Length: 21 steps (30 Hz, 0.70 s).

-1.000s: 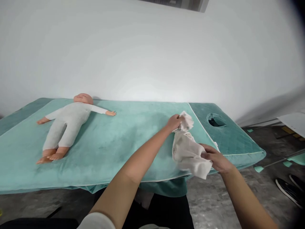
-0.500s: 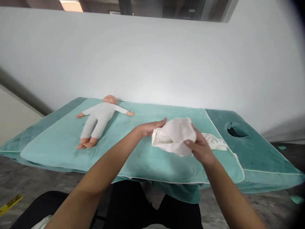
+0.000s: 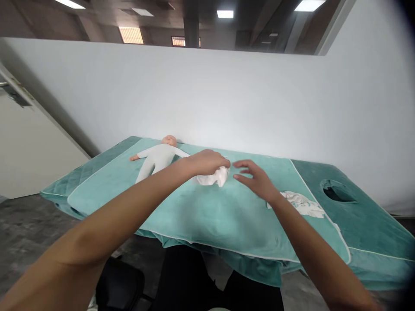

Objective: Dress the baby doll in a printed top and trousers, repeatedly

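In the head view, a long massage bed with dark teal padded ends (image 3: pixel 316 172) stands with its far edge against the white wall, a pale teal plush sheet (image 3: pixel 220 216) laid across its middle. The left hand (image 3: pixel 211 161) is above the centre of the sheet, towards the far edge, its fingers curled onto a small, crumpled piece of soft white fabric (image 3: pixel 214 178) that shows beneath it; whether the fabric also touches the sheet, I cannot tell. The right hand (image 3: pixel 255 176) is just beside it, thumb and fingers spread apart, holding nothing. Towards the left end, a baby doll in a whitish long-sleeved suit (image 3: pixel 160 154) lies on its back, head at the far edge, legs partly hidden behind the left forearm. A flat white cloth with a faint print (image 3: pixel 303 204) rests near the sheet's right edge, under the right forearm. The step in hand seems to be handling the crumpled fabric; spreading it would call for the right fingertips to pinch its free edge
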Motion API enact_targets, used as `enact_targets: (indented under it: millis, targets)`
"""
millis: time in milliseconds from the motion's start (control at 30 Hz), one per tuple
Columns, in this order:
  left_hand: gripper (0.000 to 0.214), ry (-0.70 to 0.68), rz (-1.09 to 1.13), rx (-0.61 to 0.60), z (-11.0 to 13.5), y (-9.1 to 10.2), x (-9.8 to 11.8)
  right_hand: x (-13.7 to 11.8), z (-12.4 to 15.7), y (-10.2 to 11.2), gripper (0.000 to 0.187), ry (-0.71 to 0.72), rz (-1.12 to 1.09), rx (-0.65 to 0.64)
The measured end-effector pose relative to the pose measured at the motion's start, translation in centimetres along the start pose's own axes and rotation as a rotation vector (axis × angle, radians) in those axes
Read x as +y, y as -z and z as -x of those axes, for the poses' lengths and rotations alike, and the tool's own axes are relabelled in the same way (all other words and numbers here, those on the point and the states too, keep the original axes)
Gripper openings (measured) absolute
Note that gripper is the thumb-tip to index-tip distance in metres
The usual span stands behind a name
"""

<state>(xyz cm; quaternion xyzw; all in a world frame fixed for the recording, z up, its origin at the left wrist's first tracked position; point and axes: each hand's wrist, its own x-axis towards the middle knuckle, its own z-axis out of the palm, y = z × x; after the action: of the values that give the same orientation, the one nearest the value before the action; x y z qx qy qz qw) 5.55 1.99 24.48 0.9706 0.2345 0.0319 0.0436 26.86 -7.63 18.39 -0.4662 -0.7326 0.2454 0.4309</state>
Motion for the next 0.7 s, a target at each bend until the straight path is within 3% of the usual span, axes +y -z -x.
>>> enact_targets:
  millis: [67,167,333,533,700]
  targets:
    - [0.030,-0.117,-0.163,0.066,0.3,1.4,1.1,0.2,-2.5,0.2,0.037,-0.001,-0.039,0.025]
    - [0.035,-0.184,-0.344,0.180,1.0,2.9,2.2,1.0,-5.2,-0.4,0.024,-0.003,-0.033,-0.011]
    - [0.037,-0.021,-0.330,0.281,2.0,2.5,1.4,0.0,-6.0,-1.3,0.014,0.057,0.350,0.070]
    - [0.012,0.229,0.173,0.078,1.2,1.3,0.5,-1.4,-5.0,-2.1,0.024,0.198,0.780,0.065]
    - [0.037,0.236,0.460,-0.059,1.3,1.1,1.0,-1.2,-3.9,-1.9,0.020,0.329,0.810,0.053]
